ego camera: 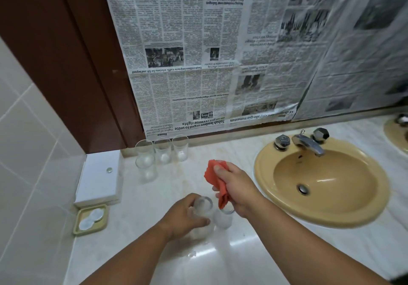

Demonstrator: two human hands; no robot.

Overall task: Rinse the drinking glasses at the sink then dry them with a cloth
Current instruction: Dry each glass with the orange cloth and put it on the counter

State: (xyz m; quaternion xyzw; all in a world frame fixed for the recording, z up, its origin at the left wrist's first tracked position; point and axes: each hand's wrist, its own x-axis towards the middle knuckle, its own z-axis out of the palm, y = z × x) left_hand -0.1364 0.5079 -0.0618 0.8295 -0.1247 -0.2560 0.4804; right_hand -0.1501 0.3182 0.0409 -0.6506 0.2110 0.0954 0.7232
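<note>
six glasses (162,151) on counter (132,229), one orange cloth (213,174)

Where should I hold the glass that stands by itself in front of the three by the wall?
Hold the front glass round the middle of its smooth round side; it stands upright, so a sideways grip fits. Come from the right or the near side, because another glass stands close behind it and the white box sits to its left.

Left hand (184,216) curls round a glass (204,206) — right hand (237,186) pinches a cloth (214,177), both forearms outstretched.
</note>
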